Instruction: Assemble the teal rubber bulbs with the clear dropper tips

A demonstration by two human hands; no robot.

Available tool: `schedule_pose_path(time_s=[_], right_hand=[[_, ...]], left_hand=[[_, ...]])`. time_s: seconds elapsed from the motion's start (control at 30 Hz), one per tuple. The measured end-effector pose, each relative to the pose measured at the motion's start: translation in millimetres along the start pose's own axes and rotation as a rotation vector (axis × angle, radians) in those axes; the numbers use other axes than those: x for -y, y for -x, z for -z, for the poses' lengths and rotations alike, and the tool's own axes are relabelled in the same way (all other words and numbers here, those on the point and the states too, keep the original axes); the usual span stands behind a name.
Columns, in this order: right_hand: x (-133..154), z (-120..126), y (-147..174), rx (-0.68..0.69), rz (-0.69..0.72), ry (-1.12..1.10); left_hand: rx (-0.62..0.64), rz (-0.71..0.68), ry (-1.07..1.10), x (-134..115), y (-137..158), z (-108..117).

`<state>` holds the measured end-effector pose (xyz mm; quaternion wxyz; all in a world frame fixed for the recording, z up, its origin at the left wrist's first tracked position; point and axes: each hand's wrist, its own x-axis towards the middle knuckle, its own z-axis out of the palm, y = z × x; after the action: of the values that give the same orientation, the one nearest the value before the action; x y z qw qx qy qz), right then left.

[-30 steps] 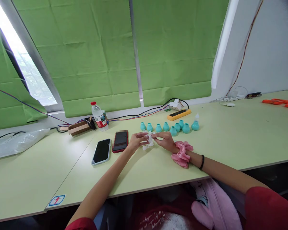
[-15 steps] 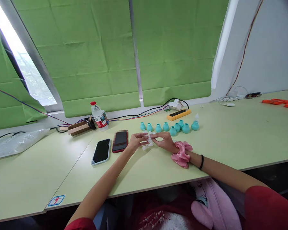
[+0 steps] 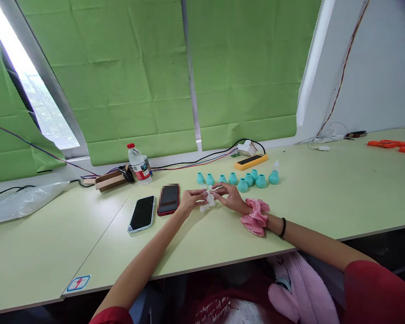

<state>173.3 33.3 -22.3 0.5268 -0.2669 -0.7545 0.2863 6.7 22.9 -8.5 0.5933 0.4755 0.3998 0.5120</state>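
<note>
Small translucent white pieces lie between and below my hands on the pale table. My left hand comes in from the left, thumb and fingers pinched on a small white piece. From the right, my right hand pinches at the same spot, its fingertips nearly meeting the left ones; the exact shape of the piece is too small to make out. Just beyond the hands stand several turquoise vase-shaped pots. The rightmost turquoise pot has a translucent white tip rising behind or out of it; I cannot tell which.
Left of my hands lie a light-cased phone and a red-cased phone. Farther back are a red-capped bottle, an open cardboard box, cables and a yellow device. Orange objects lie far right, a plastic bag far left.
My right hand's fingers have shifted slightly, with the index finger lifted and more bent. My left hand stays nearly in place, and the pots have not moved.
</note>
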Motion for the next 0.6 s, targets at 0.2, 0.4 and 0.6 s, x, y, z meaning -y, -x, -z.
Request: schedule_pose_path(time_s=[0.2,0.4,0.6], right_hand=[[-0.8,0.9,-1.4,0.025,-0.103,-0.116],[0.3,4.1,-9.5,-0.077,-0.192,-0.308],[13.1,0.9,-3.4,-0.038,-0.045,-0.075]], left_hand=[[-0.009,0.013,0.037,2.4,-1.5,1.2],[0.061,-0.022,0.17,4.6,-5.4,0.1],[0.087,-0.104,0.266,-1.5,-1.1,-2.7]])
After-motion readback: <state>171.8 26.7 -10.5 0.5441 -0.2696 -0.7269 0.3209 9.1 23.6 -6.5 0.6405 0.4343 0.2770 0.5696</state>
